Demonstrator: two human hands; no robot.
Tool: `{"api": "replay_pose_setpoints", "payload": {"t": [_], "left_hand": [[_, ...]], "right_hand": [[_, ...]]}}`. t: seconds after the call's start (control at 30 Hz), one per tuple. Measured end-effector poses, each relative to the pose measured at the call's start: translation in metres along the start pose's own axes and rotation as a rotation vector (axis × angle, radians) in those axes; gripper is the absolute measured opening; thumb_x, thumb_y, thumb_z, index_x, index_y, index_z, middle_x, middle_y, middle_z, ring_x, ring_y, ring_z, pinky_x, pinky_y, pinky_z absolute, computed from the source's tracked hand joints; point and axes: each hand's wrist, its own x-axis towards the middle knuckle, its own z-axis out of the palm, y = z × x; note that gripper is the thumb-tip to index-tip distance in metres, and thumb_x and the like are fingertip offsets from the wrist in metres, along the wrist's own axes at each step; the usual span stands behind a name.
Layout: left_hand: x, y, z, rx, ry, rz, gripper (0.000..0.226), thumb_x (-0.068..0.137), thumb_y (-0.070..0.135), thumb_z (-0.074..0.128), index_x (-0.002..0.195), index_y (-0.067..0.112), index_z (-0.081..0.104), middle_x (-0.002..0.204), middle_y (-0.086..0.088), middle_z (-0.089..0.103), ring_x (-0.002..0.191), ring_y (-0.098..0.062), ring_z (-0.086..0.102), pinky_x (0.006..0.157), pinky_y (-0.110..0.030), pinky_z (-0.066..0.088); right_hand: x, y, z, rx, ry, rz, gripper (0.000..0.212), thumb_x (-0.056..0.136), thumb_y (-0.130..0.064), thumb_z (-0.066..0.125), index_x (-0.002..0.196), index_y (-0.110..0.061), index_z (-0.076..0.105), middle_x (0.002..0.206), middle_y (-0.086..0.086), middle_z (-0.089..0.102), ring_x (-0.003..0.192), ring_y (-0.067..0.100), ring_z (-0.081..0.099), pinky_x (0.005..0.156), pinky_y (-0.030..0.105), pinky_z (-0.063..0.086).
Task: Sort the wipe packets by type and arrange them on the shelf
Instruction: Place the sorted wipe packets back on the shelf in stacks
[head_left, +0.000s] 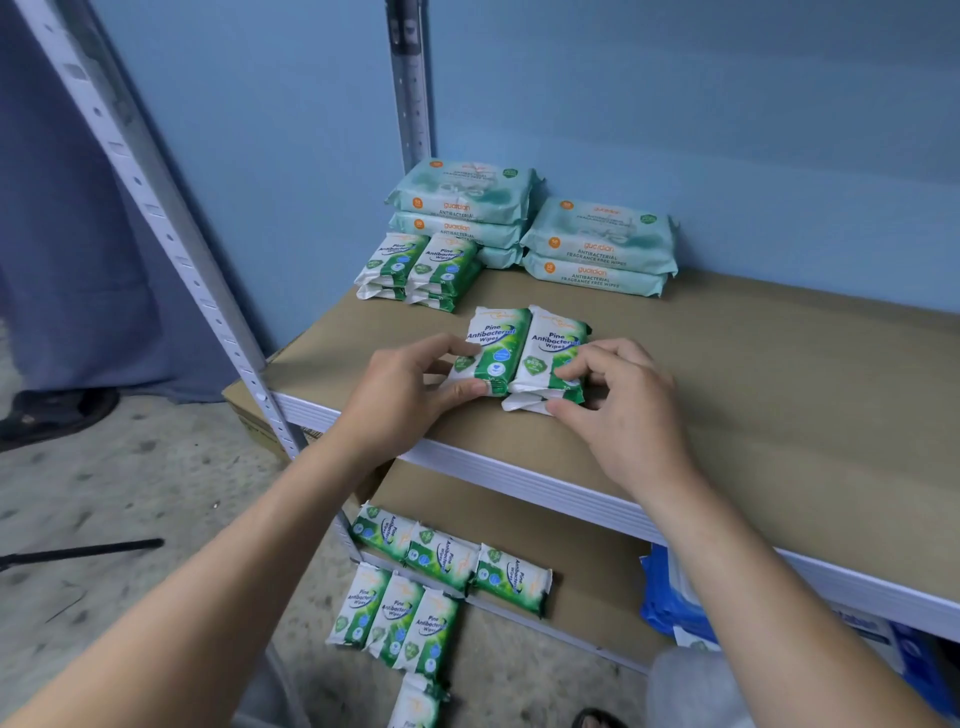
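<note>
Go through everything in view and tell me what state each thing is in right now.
Left front Pine packet: on the shelf, pinched by left hand.
Right front Pine pile: stacked, pinched by right hand.
Back Pine packets: stacked, untouched.
Guardian packs: two stacks at the back.
Lower-shelf Pine packets: three flat in a row.
Floor Pine packets: loose, unshelved.
Blue packs: partly hidden under the shelf.

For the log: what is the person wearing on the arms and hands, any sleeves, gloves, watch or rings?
Nothing shows. The left hand and right hand are bare, no gloves or rings; the left forearm and right forearm are uncovered to the frame edge, with no sleeves, watch or bands in view.
</note>
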Motion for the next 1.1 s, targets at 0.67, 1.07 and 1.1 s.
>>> {"api": "replay_pose_setpoints", "payload": {"t": [0.67,1.07,1.1], "left_hand": [[0.113,-0.024,0.014,0.653,0.040,0.232,0.037,0.100,0.042,0.053,0.129,0.020,0.059,0.141,0.003,0.058,0.144,-0.030,0.033,0.110,-0.044,0.022],[0.123,-0.046,0.026,0.560,0.152,0.332,0.043,0.097,0.041,0.049,0.123,0.010,0.065,0.127,-0.009,0.066,0.122,-0.034,0.054,0.102,-0.047,0.037],[0.123,-0.045,0.025,0.587,0.136,0.346,0.043,0.099,0.040,0.048,0.125,0.010,0.063,0.131,-0.010,0.064,0.123,-0.034,0.054,0.102,-0.047,0.037]], "right_hand": [[0.088,0.034,0.046,-0.181,0.113,-0.031,0.022,0.076,-0.012,0.081,0.095,-0.011,0.070,0.104,0.004,0.063,0.089,0.023,0.059,0.072,0.030,0.042],[0.100,0.037,0.053,-0.234,0.096,-0.079,0.022,0.078,-0.011,0.078,0.098,-0.012,0.071,0.113,0.002,0.066,0.099,0.025,0.062,0.080,0.036,0.050],[0.099,0.037,0.053,-0.235,0.094,-0.080,0.022,0.078,-0.011,0.078,0.099,-0.012,0.072,0.113,0.003,0.067,0.100,0.026,0.062,0.081,0.037,0.051]]}}
